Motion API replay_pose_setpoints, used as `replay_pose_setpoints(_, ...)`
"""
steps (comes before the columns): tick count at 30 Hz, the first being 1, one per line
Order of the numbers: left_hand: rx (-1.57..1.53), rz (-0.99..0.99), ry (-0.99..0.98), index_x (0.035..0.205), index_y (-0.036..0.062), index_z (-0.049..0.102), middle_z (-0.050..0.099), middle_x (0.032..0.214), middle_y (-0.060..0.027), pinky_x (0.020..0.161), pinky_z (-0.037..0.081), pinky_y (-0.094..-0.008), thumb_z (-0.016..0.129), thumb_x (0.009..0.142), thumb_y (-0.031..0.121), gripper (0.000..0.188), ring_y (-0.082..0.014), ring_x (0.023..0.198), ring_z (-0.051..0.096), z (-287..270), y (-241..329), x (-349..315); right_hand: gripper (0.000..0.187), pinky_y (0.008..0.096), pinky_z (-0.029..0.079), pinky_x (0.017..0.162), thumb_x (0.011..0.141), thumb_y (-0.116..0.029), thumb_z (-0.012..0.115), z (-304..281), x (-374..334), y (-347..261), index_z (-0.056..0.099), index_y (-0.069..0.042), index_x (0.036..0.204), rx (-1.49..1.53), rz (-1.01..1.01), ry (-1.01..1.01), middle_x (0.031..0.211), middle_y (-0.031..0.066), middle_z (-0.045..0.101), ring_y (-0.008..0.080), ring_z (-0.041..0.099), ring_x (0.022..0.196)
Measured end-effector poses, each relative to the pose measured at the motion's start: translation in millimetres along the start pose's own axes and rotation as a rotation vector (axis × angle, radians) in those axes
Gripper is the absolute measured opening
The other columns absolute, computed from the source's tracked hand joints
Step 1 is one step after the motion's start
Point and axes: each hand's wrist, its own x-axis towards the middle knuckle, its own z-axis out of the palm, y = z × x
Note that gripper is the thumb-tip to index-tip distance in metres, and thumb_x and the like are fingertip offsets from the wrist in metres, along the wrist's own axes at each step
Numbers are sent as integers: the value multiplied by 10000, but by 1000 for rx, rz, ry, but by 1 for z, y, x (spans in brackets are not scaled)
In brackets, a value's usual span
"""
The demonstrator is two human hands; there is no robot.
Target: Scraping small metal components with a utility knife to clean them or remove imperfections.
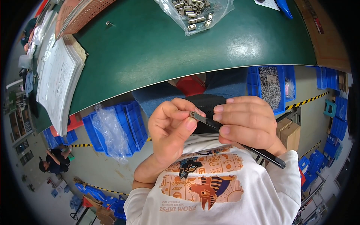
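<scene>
My left hand pinches a small metal cylinder between thumb and fingertips, in front of my chest. The fingers hide most of that part. My right hand is wrapped round a black-handled knife, whose handle end sticks out below the palm. Its flat grey blade points left and meets the cylinder, or lies right beside it. On the bench, a clear plastic bag holds several shiny metal cylinders with holes in them, like the one I hold.
The green bench top lies ahead, with a small screw-like piece on it. At left are a stack of papers and a pink basket. Blue bins stand below, and another bin holds small parts. A person is far left.
</scene>
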Motion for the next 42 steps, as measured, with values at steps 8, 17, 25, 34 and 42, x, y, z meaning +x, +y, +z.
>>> replay_pose_setpoints(8, 39, 71, 8, 832, 24, 487, 531, 912, -143, 780, 443, -316, 540, 749, -85, 147, -206, 856, 551, -2, 0, -1, 194, 292, 506, 657, 641, -132, 675, -7, 1, 3, 590, -59, 800, -159, -29, -57, 790, 77, 621, 187, 616, 726)
replay_pose_setpoints(17, 37, 60, -32, 841, 21, 486, 521, 937, -145, 782, 441, -318, 546, 740, -94, 164, -210, 861, 549, -2, -1, 1, 185, 283, 510, 650, 654, -140, 680, -3, 4, 0, 591, -62, 797, 3, -26, -37, 779, 80, 624, 181, 622, 735)
replay_pose_setpoints(25, 34, 54, -41, 842, 21, 484, 518, 945, -145, 784, 439, -317, 543, 745, -93, 161, -209, 867, 548, -2, -1, 0, 158, 284, 509, 653, 655, -125, 664, -4, 4, -1, 593, -59, 779, -4, -23, -57, 774, 83, 624, 186, 623, 739)
replay_pose_setpoints(34, 39, 47, 8, 832, 21, 483, 520, 940, -142, 779, 442, -309, 543, 746, -94, 155, -195, 858, 546, 0, -2, -1, 134, 291, 502, 663, 651, -123, 624, -1, 2, -2, 587, -61, 765, -267, -140, -74, 770, 74, 620, 187, 617, 730)
replay_pose_setpoints(42, 109, 73, 3, 840, 17, 485, 518, 938, -141, 785, 441, -299, 546, 742, -98, 164, -190, 861, 543, -3, -1, -1, 160, 302, 503, 659, 653, -117, 673, -6, 7, -2, 591, -67, 781, -14, 34, -56, 767, 72, 622, 199, 621, 748)
